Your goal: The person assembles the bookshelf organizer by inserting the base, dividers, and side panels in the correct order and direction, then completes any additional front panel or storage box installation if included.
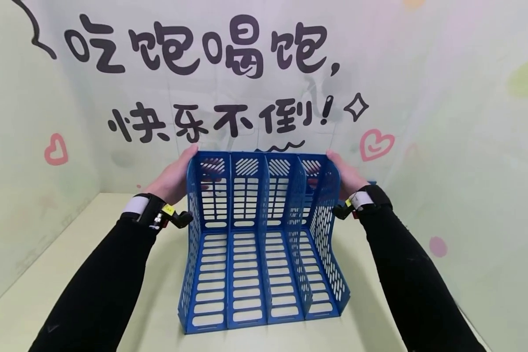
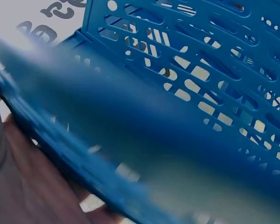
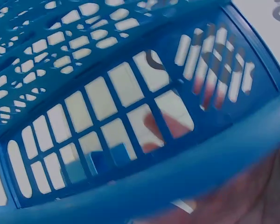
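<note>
- The blue file rack [image 1: 264, 234] with 4 slots stands on the pale table [image 1: 35, 288], near the far wall [image 1: 444, 73], with its tall back panel on the far side.
- The left hand [image 1: 173, 178] grasps the rack's upper left corner, fingers wrapped behind the back panel.
- The right hand [image 1: 345, 173] grasps the upper right corner in the same way.
- The rack lies squarely between both hands, equally near each; its long axis runs left to right.
</note>
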`<state>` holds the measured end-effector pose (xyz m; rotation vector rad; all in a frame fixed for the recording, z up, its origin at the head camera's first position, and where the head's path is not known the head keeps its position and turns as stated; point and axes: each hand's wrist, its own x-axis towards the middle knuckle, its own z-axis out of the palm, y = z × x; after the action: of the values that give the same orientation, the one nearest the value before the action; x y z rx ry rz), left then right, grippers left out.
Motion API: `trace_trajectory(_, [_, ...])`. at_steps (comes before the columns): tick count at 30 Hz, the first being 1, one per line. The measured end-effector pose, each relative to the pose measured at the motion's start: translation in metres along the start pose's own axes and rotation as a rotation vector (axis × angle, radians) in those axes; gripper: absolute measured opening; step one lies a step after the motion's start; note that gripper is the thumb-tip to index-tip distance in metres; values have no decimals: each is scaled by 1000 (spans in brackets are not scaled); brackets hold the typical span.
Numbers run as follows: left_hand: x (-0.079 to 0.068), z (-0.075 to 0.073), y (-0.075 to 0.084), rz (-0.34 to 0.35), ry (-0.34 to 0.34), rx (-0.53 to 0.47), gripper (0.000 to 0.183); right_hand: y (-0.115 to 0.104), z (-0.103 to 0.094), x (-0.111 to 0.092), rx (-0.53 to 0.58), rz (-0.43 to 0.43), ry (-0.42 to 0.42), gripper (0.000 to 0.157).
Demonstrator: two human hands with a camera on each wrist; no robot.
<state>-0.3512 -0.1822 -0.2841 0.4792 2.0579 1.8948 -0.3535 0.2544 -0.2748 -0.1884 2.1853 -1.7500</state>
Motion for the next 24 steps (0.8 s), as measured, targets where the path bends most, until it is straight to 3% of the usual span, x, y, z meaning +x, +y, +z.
trace_trajectory(3, [1,-3,-10,2,-14,-3,95,12,-1,0,23,-26,-37,104])
trace_trajectory(6, [-3,-3,-24,2,-20,5,102,31,-8,-13,-10,-38,-6,103])
trace_trajectory(11, [-19,-3,-57,-48,13,135,94,81,-6,-75,-162,-24,80,83])
trace_trajectory(17, [-32,-14,-75,-24,100,242,76,118,25,-151,-467,18,-97,67])
trace_trajectory(20, [-38,-20,-75,-16,142,272,76,124,39,-164,-637,9,-110,54])
trace_trajectory(24, [-50,-23,-81,-30,155,264,79,134,45,-158,-666,52,-53,23])
